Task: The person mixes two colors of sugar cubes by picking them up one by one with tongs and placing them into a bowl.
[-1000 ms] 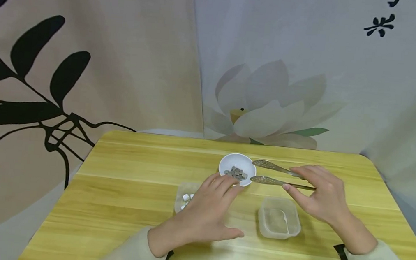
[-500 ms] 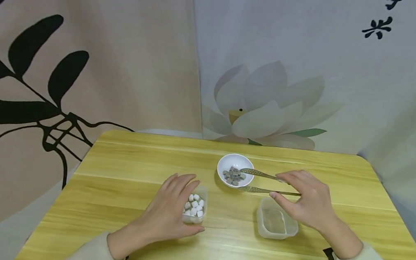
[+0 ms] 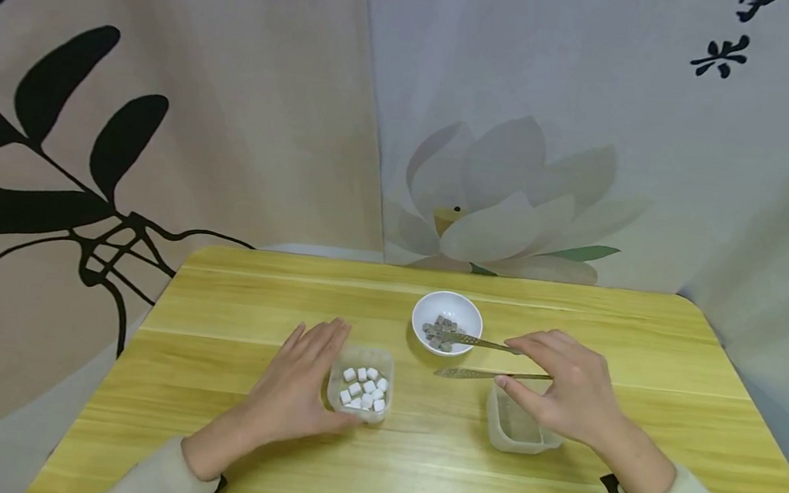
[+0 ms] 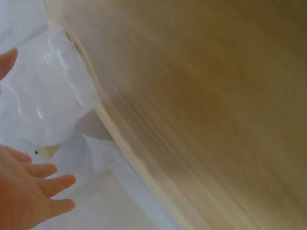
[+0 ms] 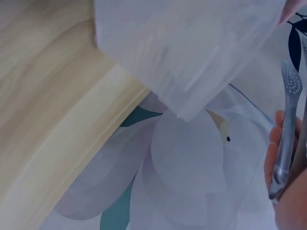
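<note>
In the head view a clear plastic box point(image 3: 365, 357) with several small white cubes point(image 3: 369, 387) stands on the table. My left hand point(image 3: 293, 390) is at its left side, fingers extended, thumb by the near corner. The left wrist view shows these fingers point(image 4: 56, 184) spread, the box point(image 4: 48, 91) between them and the thumb; contact is unclear. My right hand point(image 3: 569, 383) holds metal tongs point(image 3: 471, 374) with perforated tips spread apart. One tip overlaps a white bowl point(image 3: 463, 306) of grey cubes point(image 3: 438, 330); nothing is between the tips.
A second clear box point(image 3: 514, 443) without visible contents stands below the right hand, partly hidden by it. The wooden table point(image 3: 257, 289) ends at a printed curtain point(image 3: 293, 112) behind. In the right wrist view a clear box point(image 5: 182, 52) stands near the tongs.
My left hand has moved from in front of the bowl leftward to the far side of the cube box, uncovering it. The right hand and tongs have shifted left and nearer the body.
</note>
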Demonstrator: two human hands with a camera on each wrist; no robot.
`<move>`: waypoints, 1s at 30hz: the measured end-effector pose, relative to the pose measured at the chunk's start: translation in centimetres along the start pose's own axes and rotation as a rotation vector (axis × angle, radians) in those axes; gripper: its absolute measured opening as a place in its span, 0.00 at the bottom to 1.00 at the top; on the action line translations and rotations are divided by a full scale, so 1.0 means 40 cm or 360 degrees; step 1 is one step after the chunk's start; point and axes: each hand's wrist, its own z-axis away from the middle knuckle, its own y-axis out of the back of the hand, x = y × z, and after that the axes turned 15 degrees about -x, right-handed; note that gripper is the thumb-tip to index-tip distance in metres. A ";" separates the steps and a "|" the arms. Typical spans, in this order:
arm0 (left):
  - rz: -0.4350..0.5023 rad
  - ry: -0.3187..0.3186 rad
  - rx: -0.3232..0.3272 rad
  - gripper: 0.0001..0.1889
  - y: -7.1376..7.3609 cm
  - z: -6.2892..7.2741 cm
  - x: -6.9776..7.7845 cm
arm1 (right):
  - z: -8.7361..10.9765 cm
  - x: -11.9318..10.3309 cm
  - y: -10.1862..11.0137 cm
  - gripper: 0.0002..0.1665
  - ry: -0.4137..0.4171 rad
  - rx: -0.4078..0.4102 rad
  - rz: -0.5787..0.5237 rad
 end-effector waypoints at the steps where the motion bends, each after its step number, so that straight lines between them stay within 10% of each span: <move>1: 0.0020 0.0019 -0.0030 0.71 0.000 -0.002 -0.004 | 0.000 -0.002 -0.001 0.35 0.0007 -0.0002 -0.0004; 12: 0.0386 0.0088 -0.0196 0.63 -0.004 -0.019 -0.004 | 0.001 -0.018 -0.010 0.32 0.0039 -0.0001 -0.0021; 30: 0.0681 0.0169 -0.0184 0.59 0.002 -0.041 0.045 | 0.001 -0.024 -0.014 0.32 0.0027 -0.0016 -0.0023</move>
